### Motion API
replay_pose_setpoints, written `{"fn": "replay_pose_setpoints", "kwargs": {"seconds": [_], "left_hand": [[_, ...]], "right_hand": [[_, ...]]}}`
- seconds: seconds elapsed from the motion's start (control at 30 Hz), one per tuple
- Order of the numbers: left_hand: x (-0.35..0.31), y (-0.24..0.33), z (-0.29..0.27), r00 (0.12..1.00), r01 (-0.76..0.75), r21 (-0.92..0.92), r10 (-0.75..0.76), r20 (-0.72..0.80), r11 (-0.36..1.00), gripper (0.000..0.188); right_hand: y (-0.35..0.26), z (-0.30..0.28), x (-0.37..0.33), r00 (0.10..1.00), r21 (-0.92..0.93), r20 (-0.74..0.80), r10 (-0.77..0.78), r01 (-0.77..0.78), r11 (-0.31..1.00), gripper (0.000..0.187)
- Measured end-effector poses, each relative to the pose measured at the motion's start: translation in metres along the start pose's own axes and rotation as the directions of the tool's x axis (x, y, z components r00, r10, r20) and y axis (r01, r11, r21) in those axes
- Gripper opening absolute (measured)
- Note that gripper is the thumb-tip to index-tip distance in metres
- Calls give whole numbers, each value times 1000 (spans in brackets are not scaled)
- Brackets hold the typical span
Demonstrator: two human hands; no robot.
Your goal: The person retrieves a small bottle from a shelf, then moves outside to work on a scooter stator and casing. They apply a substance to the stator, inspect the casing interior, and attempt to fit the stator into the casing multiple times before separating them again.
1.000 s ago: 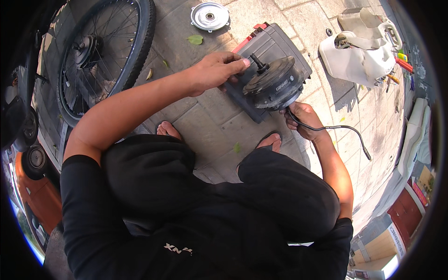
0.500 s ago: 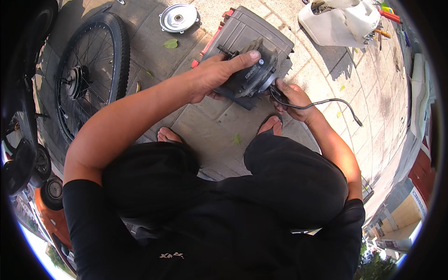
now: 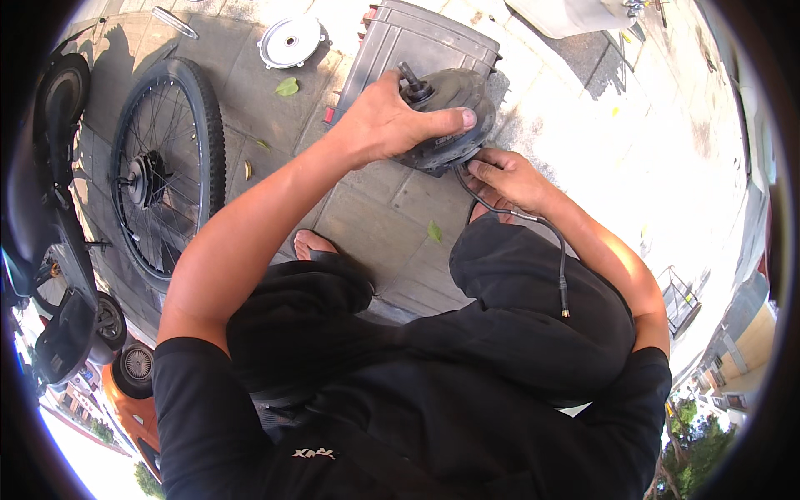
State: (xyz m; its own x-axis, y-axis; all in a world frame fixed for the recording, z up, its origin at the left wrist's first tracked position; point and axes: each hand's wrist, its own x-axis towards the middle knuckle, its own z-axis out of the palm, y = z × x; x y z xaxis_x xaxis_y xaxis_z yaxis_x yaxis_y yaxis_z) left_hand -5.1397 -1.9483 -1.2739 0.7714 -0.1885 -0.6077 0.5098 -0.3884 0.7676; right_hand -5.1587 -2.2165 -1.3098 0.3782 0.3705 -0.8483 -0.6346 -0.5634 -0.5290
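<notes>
A round black hub motor is tilted in my hands, its dark axle stub pointing up at the upper left. My left hand wraps round its left side, thumb laid across the casing. At the motor's lower side, where the cable comes out, the fingers of my right hand are closed on the cable base; their exact grip is partly hidden. The black cable loops below that hand and hangs over my right knee, its pin connector free.
Just behind the motor lies a grey toolbox with red latches. A silver round cover rests on the paving. At left is a spoked wheel with a hub, near a parked motorcycle. A white container stands at upper right.
The motor has turned in my hands, so its axle stub points more upward. The cable's free end has swung down from the right onto my knee. The whole view has shifted slightly.
</notes>
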Motion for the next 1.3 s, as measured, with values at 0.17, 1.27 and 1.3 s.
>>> {"fn": "replay_pose_setpoints", "kwargs": {"seconds": [0.17, 1.27, 1.3], "left_hand": [[17, -20, -5, 999, -44, -1, 44, -30, 999, 126], [35, -30, -48, 975, -38, -118, 63, 214, 992, 99], [33, -30, -49, 973, -52, -97, 72, 219, 994, 99]], "right_hand": [[-1, 5, 21, 986, 272, 127, -107, 70, 960, 32], [-78, 24, 11, 979, -337, 200, 35, 35, 941, 30], [-80, 24, 11, 978, -339, 193, 85, -14, 940, 29]]}}
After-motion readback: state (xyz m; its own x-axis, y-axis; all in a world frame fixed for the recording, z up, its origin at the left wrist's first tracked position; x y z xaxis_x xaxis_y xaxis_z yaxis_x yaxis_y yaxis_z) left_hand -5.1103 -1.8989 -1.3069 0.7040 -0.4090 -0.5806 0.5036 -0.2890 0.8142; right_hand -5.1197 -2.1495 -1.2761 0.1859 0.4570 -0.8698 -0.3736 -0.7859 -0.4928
